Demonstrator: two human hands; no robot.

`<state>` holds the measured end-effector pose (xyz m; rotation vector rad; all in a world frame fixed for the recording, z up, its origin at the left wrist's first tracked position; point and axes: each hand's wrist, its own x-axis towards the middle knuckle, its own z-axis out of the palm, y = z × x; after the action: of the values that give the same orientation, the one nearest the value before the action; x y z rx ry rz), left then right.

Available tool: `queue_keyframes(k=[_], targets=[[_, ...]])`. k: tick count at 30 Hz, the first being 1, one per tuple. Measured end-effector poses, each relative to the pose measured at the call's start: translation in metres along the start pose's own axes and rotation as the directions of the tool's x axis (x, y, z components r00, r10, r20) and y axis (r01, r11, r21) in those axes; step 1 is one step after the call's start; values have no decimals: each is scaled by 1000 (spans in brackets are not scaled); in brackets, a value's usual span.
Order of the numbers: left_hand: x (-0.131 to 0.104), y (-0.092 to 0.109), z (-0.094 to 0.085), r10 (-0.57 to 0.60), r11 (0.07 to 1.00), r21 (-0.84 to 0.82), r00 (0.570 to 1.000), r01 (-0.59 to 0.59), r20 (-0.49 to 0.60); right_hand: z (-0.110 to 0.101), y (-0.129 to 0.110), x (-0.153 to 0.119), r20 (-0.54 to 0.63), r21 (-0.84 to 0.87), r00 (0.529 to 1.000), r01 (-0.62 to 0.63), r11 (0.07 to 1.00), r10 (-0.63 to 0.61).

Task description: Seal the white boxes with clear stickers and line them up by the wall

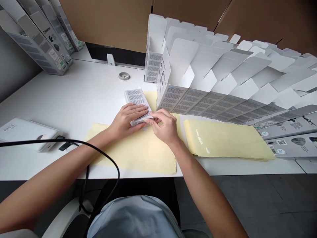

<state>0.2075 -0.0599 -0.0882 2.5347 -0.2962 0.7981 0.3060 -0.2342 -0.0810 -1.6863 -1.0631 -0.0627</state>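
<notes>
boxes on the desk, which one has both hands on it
The printed box under the left hand, with the right hand at its near end; no hand touches the boxes at right or the boxes at far left.

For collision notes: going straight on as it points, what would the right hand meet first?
The right hand would probably meet the grey-printed white rectangular cardboard box immediately ahead; depth is unclear.
</notes>
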Motion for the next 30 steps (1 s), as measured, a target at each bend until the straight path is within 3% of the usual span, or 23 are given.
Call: queue_keyframes(k=[8,14,16,19,22,24,30], targets=[[0,0,0,7,1000,3,1000,-7,-5,-3,1,-1,37,72,998,-52,996,50],[0,-1,2,-4,1000,-1,1000,4,-20,7,-4,-5,17,169,976,-219,961,219],[0,-1,2,-4,1000,-6,1000,4,-15,13,-6,-4,8,239,947,-314,919,322],[-1,0,2,-2,1000,-11,1000,1,-20,22,-11,1,25,352,857,-489,798,515],[-1,0,1,-30,999,-23,999,29,-12,28,-12,6,36,417,785,-575,704,619],[-1,1,1,-55,998,-28,998,55,-2,30,-11,8,23,421,785,-569,706,619],[0,0,1,-69,997,-24,998,69,5,36,-7,1,-68,310,842,-492,814,535]])
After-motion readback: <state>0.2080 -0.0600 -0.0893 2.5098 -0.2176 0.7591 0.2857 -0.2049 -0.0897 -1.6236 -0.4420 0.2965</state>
